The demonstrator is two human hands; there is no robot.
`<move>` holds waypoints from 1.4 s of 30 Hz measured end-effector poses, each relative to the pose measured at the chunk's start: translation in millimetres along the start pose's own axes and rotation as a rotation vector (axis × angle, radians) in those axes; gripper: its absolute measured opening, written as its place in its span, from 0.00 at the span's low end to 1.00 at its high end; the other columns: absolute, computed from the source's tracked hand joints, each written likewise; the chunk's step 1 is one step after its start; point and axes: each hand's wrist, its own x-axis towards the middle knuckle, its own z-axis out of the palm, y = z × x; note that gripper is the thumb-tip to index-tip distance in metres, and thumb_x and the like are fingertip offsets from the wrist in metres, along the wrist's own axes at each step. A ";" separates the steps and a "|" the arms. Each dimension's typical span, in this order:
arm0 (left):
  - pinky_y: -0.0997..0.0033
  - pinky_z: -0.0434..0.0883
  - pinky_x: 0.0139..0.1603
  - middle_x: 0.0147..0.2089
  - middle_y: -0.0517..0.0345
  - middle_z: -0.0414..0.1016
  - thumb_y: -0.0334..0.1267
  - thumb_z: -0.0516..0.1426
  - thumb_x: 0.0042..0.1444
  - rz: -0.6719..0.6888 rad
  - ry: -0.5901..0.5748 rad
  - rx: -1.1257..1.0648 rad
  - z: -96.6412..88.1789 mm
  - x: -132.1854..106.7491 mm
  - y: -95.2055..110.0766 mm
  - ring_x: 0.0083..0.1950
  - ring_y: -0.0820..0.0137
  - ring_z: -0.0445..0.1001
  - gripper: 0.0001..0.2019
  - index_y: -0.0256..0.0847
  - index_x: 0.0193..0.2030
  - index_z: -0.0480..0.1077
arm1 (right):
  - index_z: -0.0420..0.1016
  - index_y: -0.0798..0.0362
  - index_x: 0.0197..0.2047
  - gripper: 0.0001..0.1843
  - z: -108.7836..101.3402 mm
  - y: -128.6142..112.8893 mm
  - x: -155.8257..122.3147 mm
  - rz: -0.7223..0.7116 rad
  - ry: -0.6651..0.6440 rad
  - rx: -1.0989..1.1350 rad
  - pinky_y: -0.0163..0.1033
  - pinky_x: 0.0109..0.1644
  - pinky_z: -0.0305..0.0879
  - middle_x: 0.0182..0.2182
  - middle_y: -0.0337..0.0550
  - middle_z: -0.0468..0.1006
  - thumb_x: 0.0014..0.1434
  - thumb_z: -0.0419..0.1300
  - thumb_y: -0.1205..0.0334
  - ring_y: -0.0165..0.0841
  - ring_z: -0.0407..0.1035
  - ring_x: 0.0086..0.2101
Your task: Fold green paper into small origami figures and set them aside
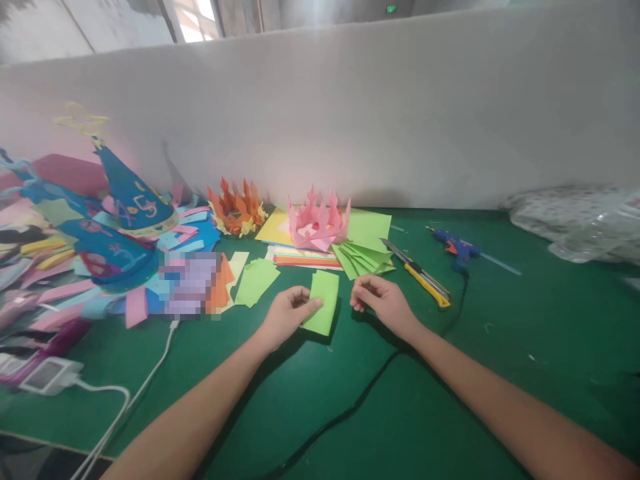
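My left hand (287, 313) pinches a folded piece of light green paper (325, 300) between thumb and fingers, just above the green table. To the right of that paper, and apart from it, is my right hand (383, 303). Its fingers are curled in, with nothing visible in them. Behind it lies a fanned bunch of green paper pieces (363, 258). More cut green pieces (256, 281) rest to the left of my left hand. A pink paper crown (320, 220) stands on a stack of coloured sheets (376, 223) behind both hands.
A yellow utility knife (425, 283) with its blade out and a blue glue gun (455, 247) lie to the right. The gun's black cable (370, 393) crosses the table. An orange crown (237, 210), blue cone hats (133, 193) and a white cable (155, 367) are on the left.
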 end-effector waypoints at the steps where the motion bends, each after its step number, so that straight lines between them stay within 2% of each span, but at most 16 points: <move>1: 0.79 0.53 0.25 0.23 0.67 0.58 0.49 0.62 0.46 -0.005 0.003 -0.010 0.3 -0.2 0.7 0.24 0.80 0.54 0.17 0.37 0.27 0.63 | 0.66 0.54 0.30 0.15 0.2 0.2 -0.3 -0.002 -0.019 0.016 0.34 0.28 0.63 0.21 0.36 0.72 0.56 0.59 0.50 0.27 0.65 0.23; 8: 0.79 0.56 0.25 0.25 0.66 0.63 0.48 0.62 0.47 0.000 -0.023 -0.084 1.9 -1.8 1.8 0.24 0.80 0.58 0.17 0.36 0.31 0.65 | 0.62 0.52 0.33 0.13 0.1 2.9 -1.7 -0.028 -0.210 0.068 0.34 0.31 0.59 0.23 0.35 0.68 0.61 0.54 0.51 0.27 0.61 0.25; 17: 0.80 0.61 0.25 0.27 0.65 0.67 0.48 0.63 0.46 0.009 -0.070 -0.193 6.4 -5.2 5.7 0.24 0.80 0.63 0.17 0.37 0.34 0.65 | 0.58 0.51 0.35 0.10 0.5 1.7 -5.5 -0.023 -0.330 0.042 0.34 0.33 0.52 0.26 0.34 0.59 0.65 0.48 0.53 0.28 0.53 0.27; 23: 0.80 0.62 0.25 0.29 0.63 0.69 0.46 0.64 0.45 -0.001 -0.081 -0.231 7.6 -6.4 8.5 0.25 0.80 0.65 0.17 0.37 0.34 0.66 | 0.57 0.50 0.35 0.06 0.0 9.2 -2.4 -0.023 -0.350 0.137 0.34 0.30 0.50 0.25 0.34 0.59 0.62 0.49 0.58 0.28 0.52 0.25; 26: 0.80 0.64 0.27 0.30 0.61 0.71 0.45 0.64 0.45 -0.011 -0.092 -0.247 7.2 -6.5 8.8 0.27 0.79 0.67 0.16 0.37 0.35 0.67 | 0.58 0.51 0.33 0.10 -0.6 7.8 -1.4 -0.022 -0.341 0.143 0.34 0.29 0.50 0.23 0.33 0.59 0.61 0.52 0.55 0.27 0.52 0.24; 29: 0.78 0.67 0.30 0.34 0.59 0.73 0.44 0.64 0.47 -0.006 -0.123 -0.269 7.3 -6.2 8.4 0.30 0.77 0.70 0.16 0.37 0.37 0.67 | 0.59 0.52 0.28 0.15 -1.2 3.8 -1.3 -0.019 -0.295 0.044 0.33 0.29 0.52 0.21 0.32 0.58 0.61 0.53 0.52 0.26 0.53 0.23; 30: 0.78 0.68 0.32 0.35 0.59 0.74 0.43 0.64 0.47 -0.001 -0.135 -0.278 7.4 -6.0 8.0 0.32 0.76 0.71 0.16 0.37 0.37 0.66 | 0.61 0.52 0.29 0.14 -1.4 3.2 -1.1 -0.028 -0.275 0.027 0.33 0.30 0.55 0.22 0.33 0.60 0.60 0.55 0.52 0.27 0.55 0.24; 32: 0.76 0.69 0.36 0.37 0.58 0.74 0.42 0.64 0.47 0.011 -0.155 -0.293 7.9 -5.5 6.6 0.35 0.75 0.72 0.16 0.38 0.38 0.66 | 0.64 0.51 0.36 0.13 -1.4 3.7 -0.2 -0.043 -0.240 0.047 0.34 0.36 0.60 0.29 0.36 0.66 0.56 0.60 0.52 0.28 0.62 0.30; 35: 0.75 0.69 0.37 0.37 0.58 0.74 0.41 0.64 0.47 0.042 -0.175 -0.261 9.4 -5.2 3.6 0.36 0.74 0.72 0.15 0.38 0.37 0.65 | 0.65 0.50 0.48 0.23 -0.3 6.1 1.2 0.004 -0.292 0.114 0.37 0.40 0.64 0.40 0.43 0.71 0.51 0.63 0.49 0.32 0.67 0.37; 39: 0.75 0.68 0.35 0.35 0.59 0.72 0.41 0.62 0.49 0.076 -0.180 -0.133 12.8 -5.8 -0.6 0.34 0.75 0.71 0.13 0.37 0.37 0.66 | 0.72 0.54 0.46 0.26 5.1 3.9 -0.1 0.087 -0.395 0.133 0.44 0.46 0.66 0.40 0.46 0.77 0.47 0.66 0.48 0.39 0.70 0.42; 42: 0.75 0.68 0.34 0.34 0.58 0.71 0.42 0.62 0.49 0.086 -0.185 -0.088 15.2 -5.8 -3.2 0.33 0.75 0.70 0.14 0.37 0.37 0.66 | 0.75 0.55 0.44 0.24 10.4 0.3 -2.1 0.136 -0.302 0.093 0.45 0.45 0.67 0.38 0.46 0.79 0.46 0.66 0.49 0.40 0.71 0.40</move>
